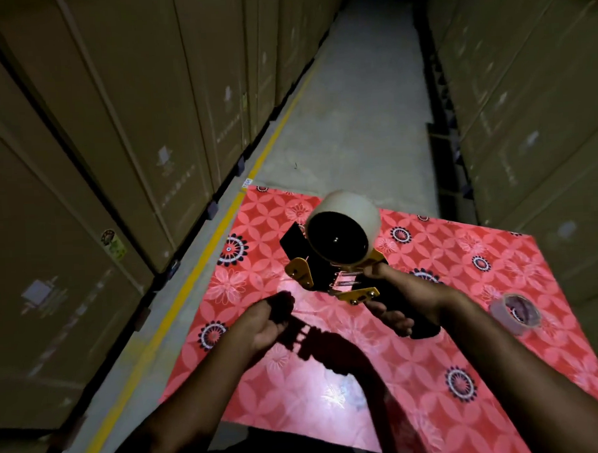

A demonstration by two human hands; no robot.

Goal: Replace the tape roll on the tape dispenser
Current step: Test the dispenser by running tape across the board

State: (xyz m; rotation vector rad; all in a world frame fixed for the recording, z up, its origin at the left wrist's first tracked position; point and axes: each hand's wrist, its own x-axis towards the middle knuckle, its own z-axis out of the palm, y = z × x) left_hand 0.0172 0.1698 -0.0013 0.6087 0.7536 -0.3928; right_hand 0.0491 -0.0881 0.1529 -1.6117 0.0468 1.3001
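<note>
My right hand [402, 304] grips the black handle of a black and yellow tape dispenser [330, 276] held above the red table. A full pale tape roll [350, 207] sits on the dispenser's hub, its dark core facing me. My left hand [264, 322] is to the lower left of the dispenser, fingers pinched together; a thin strand of tape seems to run from it toward the dispenser, hard to make out. A thinner, nearly used tape roll [515, 311] lies flat on the table at the right.
The table carries a red floral cloth [332, 396]. Stacks of tall cardboard boxes [99, 149] line both sides of a narrow concrete aisle [360, 103], with a yellow floor line [222, 222] along the left.
</note>
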